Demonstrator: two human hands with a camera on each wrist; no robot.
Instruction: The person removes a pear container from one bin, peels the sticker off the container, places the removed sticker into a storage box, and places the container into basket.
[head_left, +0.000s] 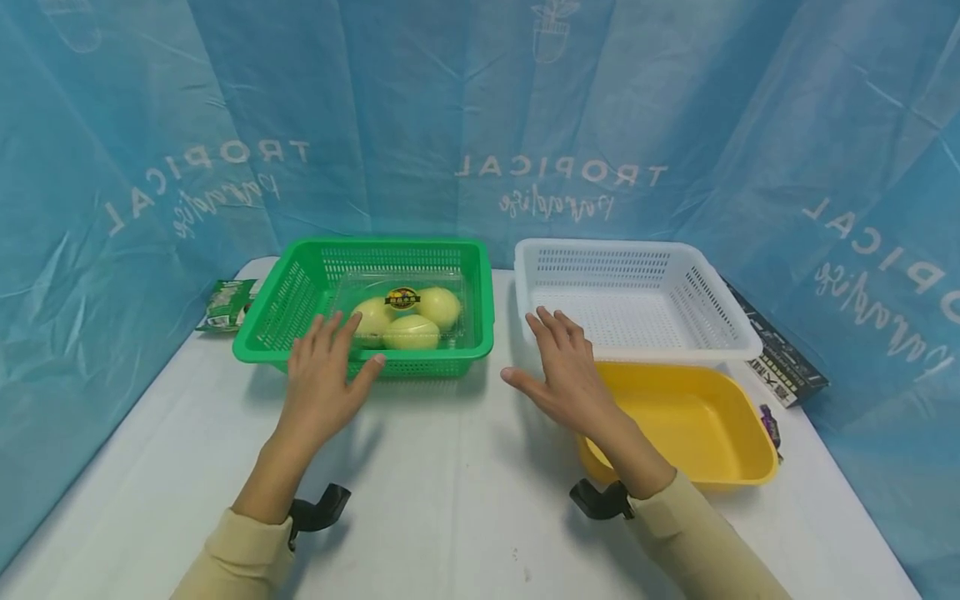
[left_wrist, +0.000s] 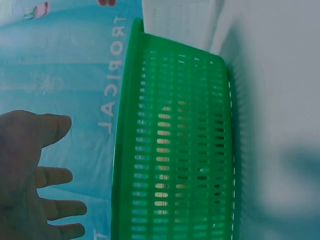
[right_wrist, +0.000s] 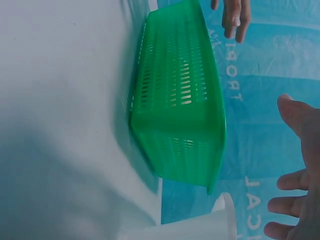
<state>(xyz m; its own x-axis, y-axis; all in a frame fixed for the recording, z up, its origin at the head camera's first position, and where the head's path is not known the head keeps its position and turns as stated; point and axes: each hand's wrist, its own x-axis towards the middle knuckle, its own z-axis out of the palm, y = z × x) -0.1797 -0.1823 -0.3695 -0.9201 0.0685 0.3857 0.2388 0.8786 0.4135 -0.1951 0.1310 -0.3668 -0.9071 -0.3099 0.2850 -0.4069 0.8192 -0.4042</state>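
My left hand (head_left: 322, 379), fingers spread and holding nothing, hovers at the front left of a green basket (head_left: 363, 367). Inside that basket lies a clear plastic box (head_left: 450, 279) of pale yellow-green round fruit (head_left: 411, 332) with a dark label on its lid. My right hand (head_left: 562, 375) is also spread and bare, in front of the white basket (head_left: 637, 354) and beside the yellow tub (head_left: 686, 417). The left wrist view shows the green basket's slotted wall (left_wrist: 175, 140) apart from my fingers. In the right wrist view my right fingers (right_wrist: 290, 205) touch nothing.
A green packet (head_left: 225, 304) lies left of the green basket. To the right, a black printed package (head_left: 783, 367) sits partly behind the white basket, with a small purple wrapped item (head_left: 770, 425) near the tub. Blue printed curtains (head_left: 420, 108) surround the white table (head_left: 420, 517).
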